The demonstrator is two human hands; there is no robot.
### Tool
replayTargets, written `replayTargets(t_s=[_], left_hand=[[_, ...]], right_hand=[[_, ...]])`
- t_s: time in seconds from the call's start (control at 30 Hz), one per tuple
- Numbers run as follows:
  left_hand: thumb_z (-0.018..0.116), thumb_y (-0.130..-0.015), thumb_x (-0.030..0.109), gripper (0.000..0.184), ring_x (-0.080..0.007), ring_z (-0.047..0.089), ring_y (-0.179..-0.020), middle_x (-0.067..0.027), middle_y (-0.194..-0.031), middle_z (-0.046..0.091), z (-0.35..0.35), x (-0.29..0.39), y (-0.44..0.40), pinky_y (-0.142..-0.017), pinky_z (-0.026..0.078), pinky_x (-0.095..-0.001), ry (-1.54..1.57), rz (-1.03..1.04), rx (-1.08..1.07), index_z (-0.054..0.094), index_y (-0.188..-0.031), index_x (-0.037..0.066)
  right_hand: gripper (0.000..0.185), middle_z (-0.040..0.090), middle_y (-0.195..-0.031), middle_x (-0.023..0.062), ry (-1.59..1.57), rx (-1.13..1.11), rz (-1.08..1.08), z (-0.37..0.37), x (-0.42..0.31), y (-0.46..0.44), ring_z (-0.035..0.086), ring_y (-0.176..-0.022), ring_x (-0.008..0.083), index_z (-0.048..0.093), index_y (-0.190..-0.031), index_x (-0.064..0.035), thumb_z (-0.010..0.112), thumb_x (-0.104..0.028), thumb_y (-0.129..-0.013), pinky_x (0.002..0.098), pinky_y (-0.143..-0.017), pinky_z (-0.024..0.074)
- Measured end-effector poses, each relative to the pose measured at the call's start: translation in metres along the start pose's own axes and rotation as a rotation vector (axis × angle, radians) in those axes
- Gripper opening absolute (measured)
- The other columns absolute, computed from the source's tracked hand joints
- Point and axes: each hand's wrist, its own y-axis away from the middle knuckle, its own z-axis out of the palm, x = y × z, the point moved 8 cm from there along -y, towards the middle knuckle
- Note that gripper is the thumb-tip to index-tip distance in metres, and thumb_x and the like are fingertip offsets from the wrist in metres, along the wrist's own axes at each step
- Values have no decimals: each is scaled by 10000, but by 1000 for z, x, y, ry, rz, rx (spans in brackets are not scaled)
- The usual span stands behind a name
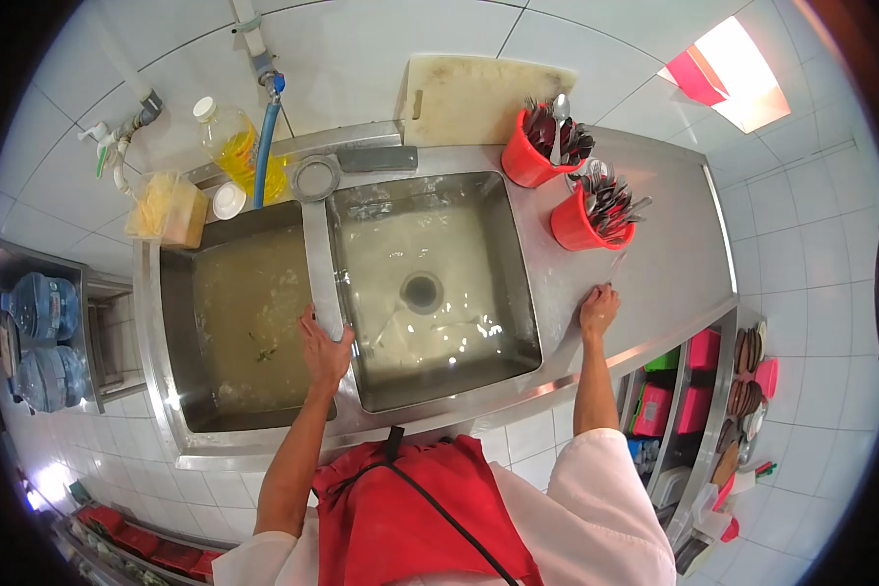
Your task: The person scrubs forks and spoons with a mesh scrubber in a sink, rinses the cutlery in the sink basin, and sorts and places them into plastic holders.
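Observation:
My left hand (325, 350) rests on the steel divider (324, 283) between two sink basins, its thumb and fingers apart and nothing held. On the steel counter to the right, my right hand (599, 313) is closed, with a thin metal utensil (616, 266) at its fingertips; its kind is too small to tell. Just beyond that hand stands a red bucket (581, 223) packed with cutlery. Behind it a second red bucket (532, 156) holds spoons and other cutlery, handles and heads upward. Cloudy water covers the right basin (430, 381), its drain showing. Murkier water with green scraps fills the left basin (249, 332).
A cutting board (483, 103) leans on the tiled wall. Behind the basins are a yellow liquid bottle (234, 146), a blue hose (267, 146), a plastic tub (166, 210) and a round strainer (315, 179). Shelves with pink containers (693, 410) stand below right.

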Motion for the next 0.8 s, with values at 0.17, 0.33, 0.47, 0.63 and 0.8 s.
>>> replayTargets(t_s=[0.17,0.33,0.47,0.63,0.8], left_hand=[[687,-751,240,747,-411,467,-1166,-234,-1257,409,-2,-2,2,-955,429,-473,33,7,31,299,-1350,16],[697,-752,238,750,-425,491,-1132,-238,-1251,413,-5,0,3,-913,459,-482,34,28,59,300,-1344,3],[698,-754,246,753,-433,499,-1116,-242,-1248,412,-4,-1,4,-902,464,-489,44,37,56,300,-1341,-6],[691,-763,279,760,-442,505,-1108,-239,-1259,399,-4,-4,5,-893,471,-497,35,44,54,293,-1350,6],[693,-766,284,761,-450,512,-1097,-233,-1264,390,-5,-5,6,-893,473,-496,42,-8,27,288,-1351,15]], right_hand=[[185,665,-926,171,-172,242,85,-49,13,-9,628,-841,325,664,-996,-64,541,-121,-871,411,-749,489],[196,662,-787,107,-210,435,167,-220,-19,-87,624,-693,238,690,-946,-66,588,-216,-870,355,-656,491],[211,659,-710,76,-338,438,159,-307,-70,-135,622,-640,187,700,-909,-67,609,-251,-859,327,-626,490],[200,674,-726,68,-325,574,28,-320,-127,-168,645,-664,187,703,-915,-80,598,-243,-863,322,-638,501],[295,693,-762,107,-29,386,13,-264,-168,-176,669,-700,247,663,-1072,-97,573,-318,-898,364,-653,507]])
